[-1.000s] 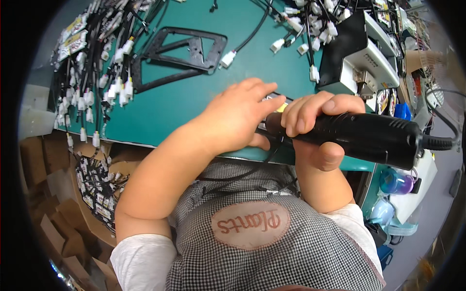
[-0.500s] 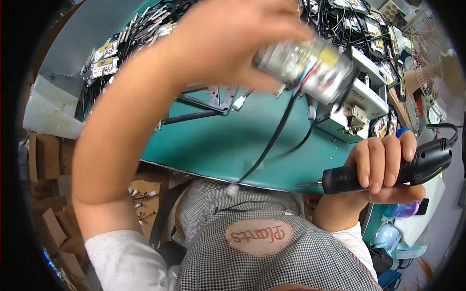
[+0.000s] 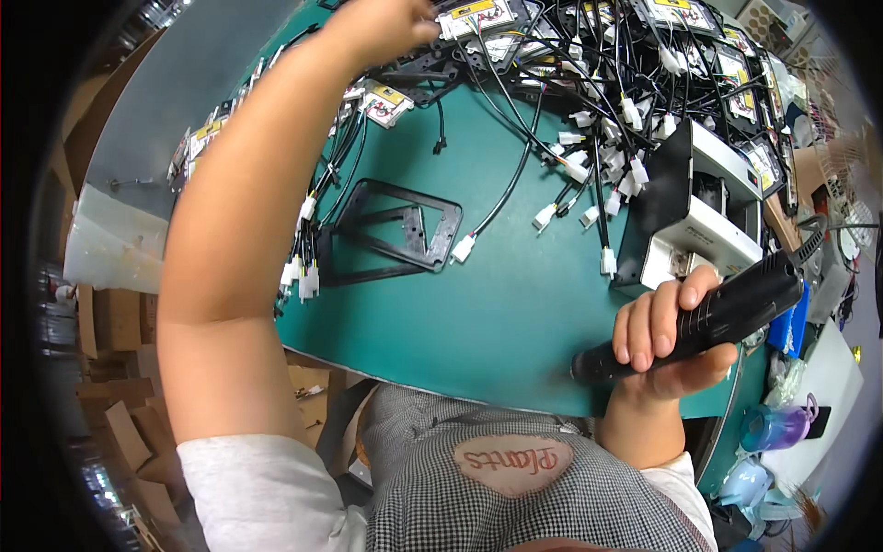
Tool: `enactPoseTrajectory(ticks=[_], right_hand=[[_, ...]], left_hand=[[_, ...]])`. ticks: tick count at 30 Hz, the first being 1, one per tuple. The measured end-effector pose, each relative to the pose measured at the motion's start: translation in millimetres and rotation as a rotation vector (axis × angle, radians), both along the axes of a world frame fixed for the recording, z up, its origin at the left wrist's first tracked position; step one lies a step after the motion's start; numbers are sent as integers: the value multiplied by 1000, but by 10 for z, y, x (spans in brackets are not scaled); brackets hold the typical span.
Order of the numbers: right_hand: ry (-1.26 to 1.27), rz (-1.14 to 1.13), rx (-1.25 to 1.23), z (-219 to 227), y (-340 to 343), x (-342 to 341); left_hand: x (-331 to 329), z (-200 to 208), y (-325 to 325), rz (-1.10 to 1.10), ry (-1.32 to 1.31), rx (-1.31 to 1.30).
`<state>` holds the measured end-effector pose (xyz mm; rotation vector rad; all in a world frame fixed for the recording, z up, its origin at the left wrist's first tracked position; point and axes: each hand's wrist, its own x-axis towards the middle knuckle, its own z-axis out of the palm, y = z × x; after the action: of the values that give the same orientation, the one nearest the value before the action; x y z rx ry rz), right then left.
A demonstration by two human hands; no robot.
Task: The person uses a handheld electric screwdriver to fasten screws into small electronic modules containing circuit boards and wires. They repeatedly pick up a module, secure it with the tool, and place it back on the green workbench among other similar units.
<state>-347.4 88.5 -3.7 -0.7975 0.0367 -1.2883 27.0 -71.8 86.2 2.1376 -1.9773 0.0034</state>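
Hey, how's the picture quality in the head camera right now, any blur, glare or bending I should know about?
Head view: fisheye bends the green table edge and leaves a dark round rim; lighting is even and bright, with only soft shadows; the left hand at the top edge is slightly blurred; the right hand and black power tool are sharp; no strong glare.

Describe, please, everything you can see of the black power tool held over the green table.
The black, ribbed, stick-shaped electric screwdriver looks like matt plastic with a grooved grip. It lies tilted, its narrow front end pointing down-left over the near edge of the green table, its thicker rear rising up-right, where a dark cable leaves it. The right hand wraps its middle, fingers over the top and thumb beneath. Its tip is too dark to make out. Only the hand touches it.
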Motion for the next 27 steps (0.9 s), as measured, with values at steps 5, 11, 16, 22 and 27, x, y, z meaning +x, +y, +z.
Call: enactPoseTrajectory(ticks=[5,11,16,22,27], right_hand=[[27,18,30,209,121,47],[86,-59,80,172,66,21],[70,-41,44,152,60,4],[36,-26,5,124,34,42],[29,-35,27,74,-29,-32]], left_hand=[[486,-519,333,183,-271,24],[486,-660,244,174,-584,-55],[798,-282,429,73,-467,-205],[807,259,827,175,-137,-439],[392,328,994,222,246,-185]])
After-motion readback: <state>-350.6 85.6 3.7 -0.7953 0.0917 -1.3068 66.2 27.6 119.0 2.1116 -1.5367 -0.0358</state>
